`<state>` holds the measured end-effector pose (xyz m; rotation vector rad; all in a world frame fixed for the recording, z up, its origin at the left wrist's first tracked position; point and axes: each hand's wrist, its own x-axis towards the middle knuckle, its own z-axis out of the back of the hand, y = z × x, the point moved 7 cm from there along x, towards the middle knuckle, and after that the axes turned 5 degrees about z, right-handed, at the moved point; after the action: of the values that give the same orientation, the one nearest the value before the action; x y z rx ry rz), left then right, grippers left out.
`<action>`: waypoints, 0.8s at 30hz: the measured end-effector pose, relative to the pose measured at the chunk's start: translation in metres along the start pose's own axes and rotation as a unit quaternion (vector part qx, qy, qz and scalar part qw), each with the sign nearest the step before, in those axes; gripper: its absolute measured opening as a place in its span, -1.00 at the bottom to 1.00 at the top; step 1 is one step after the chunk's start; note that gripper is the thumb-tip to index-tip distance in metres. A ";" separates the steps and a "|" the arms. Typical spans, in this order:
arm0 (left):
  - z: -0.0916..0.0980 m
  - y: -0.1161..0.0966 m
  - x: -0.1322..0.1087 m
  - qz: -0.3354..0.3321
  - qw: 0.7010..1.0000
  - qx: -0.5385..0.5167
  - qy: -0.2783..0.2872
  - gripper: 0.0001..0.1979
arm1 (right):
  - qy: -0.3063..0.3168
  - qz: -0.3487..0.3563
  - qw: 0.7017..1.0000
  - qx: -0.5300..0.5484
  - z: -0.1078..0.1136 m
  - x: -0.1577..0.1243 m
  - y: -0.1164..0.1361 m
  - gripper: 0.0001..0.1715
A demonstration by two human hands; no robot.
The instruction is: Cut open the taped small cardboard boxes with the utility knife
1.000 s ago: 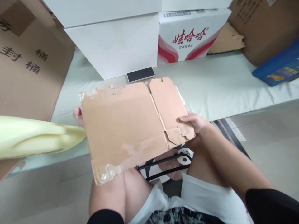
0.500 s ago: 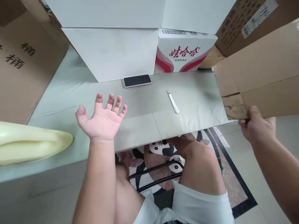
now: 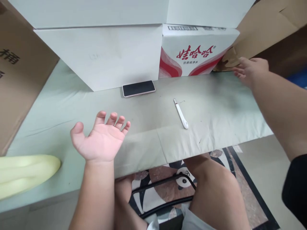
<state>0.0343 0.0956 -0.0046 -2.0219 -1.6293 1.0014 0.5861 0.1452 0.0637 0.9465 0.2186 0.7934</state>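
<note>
My left hand [image 3: 100, 142] hovers palm up over the near part of the pale green table cover [image 3: 216, 108], fingers spread and holding nothing. My right hand [image 3: 249, 68] is stretched to the far right, fingers extended, touching the lower corner of a flat brown cardboard sheet [image 3: 261, 28] that leans at the back right. A white pen-shaped tool [image 3: 181, 114] lies on the cover between my hands. A dark phone [image 3: 138, 88] lies face up farther back.
Large white boxes [image 3: 107, 54] and a white box with red print [image 3: 194, 51] line the back. A brown carton [image 3: 19, 73] stands at the left, with a pale yellow foam piece [image 3: 24, 172] below it. My knees and a panda-print floor mat [image 3: 182, 182] show under the table edge.
The cardboard sheet, held flat in both hands a second ago, was let go by my left hand and carried by my right hand to the back right. My left hand stays open.
</note>
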 end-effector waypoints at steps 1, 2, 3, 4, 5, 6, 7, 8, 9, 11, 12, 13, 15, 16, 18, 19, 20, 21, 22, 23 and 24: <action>-0.001 0.000 0.001 0.001 1.000 0.000 -0.001 -0.59 | 0.007 -0.028 0.999 0.016 -0.002 -0.005 -0.005 -0.82; -0.002 0.000 0.001 0.003 1.000 -0.001 -0.002 -0.59 | 0.014 -0.053 0.998 0.029 -0.003 -0.013 -0.010 -0.84; -0.003 0.000 0.000 0.004 1.000 -0.001 -0.001 -0.60 | 0.024 -0.070 0.997 0.036 -0.003 -0.023 -0.015 -0.85; -0.004 0.000 -0.001 0.006 1.000 -0.003 0.001 -0.60 | 0.035 -0.080 0.995 0.040 -0.001 -0.034 -0.018 -0.87; -0.005 0.000 -0.003 0.007 1.000 -0.004 0.004 -0.60 | 0.046 -0.087 0.994 0.041 0.002 -0.045 -0.021 -0.88; -0.005 -0.001 -0.005 0.005 1.000 -0.006 0.009 -0.60 | 0.055 -0.091 0.994 0.040 0.007 -0.055 -0.022 -0.89; -0.005 -0.001 -0.008 0.003 1.000 -0.009 0.015 -0.60 | 0.062 -0.093 0.993 0.036 0.012 -0.064 -0.022 -0.90; -0.004 -0.003 -0.011 0.000 1.000 -0.011 0.020 -0.59 | 0.069 -0.094 0.993 0.032 0.019 -0.072 -0.020 -0.90; -0.003 -0.004 -0.015 -0.004 1.000 -0.014 0.025 -0.59 | 0.076 -0.094 0.992 0.026 0.025 -0.079 -0.017 -0.90; 0.001 -0.009 -0.022 -0.013 0.999 -0.027 0.032 -0.58 | 0.093 -0.088 0.992 0.010 0.035 -0.091 -0.005 -0.90; 0.003 -0.012 -0.025 -0.018 0.999 -0.037 0.034 -0.58 | 0.101 -0.082 0.991 0.001 0.038 -0.097 0.004 -0.90; 0.005 -0.016 -0.028 -0.024 0.998 -0.049 0.035 -0.58 | 0.110 -0.073 0.991 -0.010 0.039 -0.102 0.014 -0.90; 0.010 -0.024 -0.032 -0.033 0.996 -0.073 0.033 -0.58 | 0.137 -0.039 0.989 -0.033 0.032 -0.114 0.039 -0.92; 0.011 -0.027 -0.033 -0.034 0.996 -0.079 0.028 -0.59 | 0.157 -0.015 0.986 -0.045 0.023 -0.121 0.053 -0.95; 0.015 -0.031 -0.033 -0.027 0.997 -0.066 0.010 -0.63 | 0.206 0.039 0.976 -0.064 -0.005 -0.139 0.085 -0.98; 0.018 -0.032 -0.032 -0.019 0.999 -0.041 -0.007 -0.66 | 0.235 0.072 0.967 -0.075 -0.024 -0.151 0.102 -0.94; 0.021 -0.031 -0.031 -0.011 1.000 -0.007 -0.025 -0.69 | 0.265 0.113 0.953 -0.091 -0.045 -0.166 0.120 -0.90; 0.025 -0.031 -0.031 -0.004 0.998 0.031 -0.050 -0.72 | 0.294 0.159 0.936 -0.108 -0.069 -0.183 0.139 -0.86; 0.029 -0.031 -0.031 0.005 0.995 0.070 -0.074 -0.74 | 0.325 0.223 0.909 -0.135 -0.094 -0.203 0.160 -0.82; 0.032 -0.031 -0.031 0.009 0.993 0.086 -0.082 -0.75 | 0.353 0.287 0.876 -0.158 -0.120 -0.226 0.181 -0.77; 0.034 -0.032 -0.031 0.008 0.992 0.094 -0.084 -0.76 | 0.373 0.342 0.846 -0.166 -0.145 -0.250 0.201 -0.72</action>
<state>-0.0146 0.0697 0.0023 -1.8735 -1.5356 1.3092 0.2358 0.1321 0.0975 0.3182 0.4087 1.7967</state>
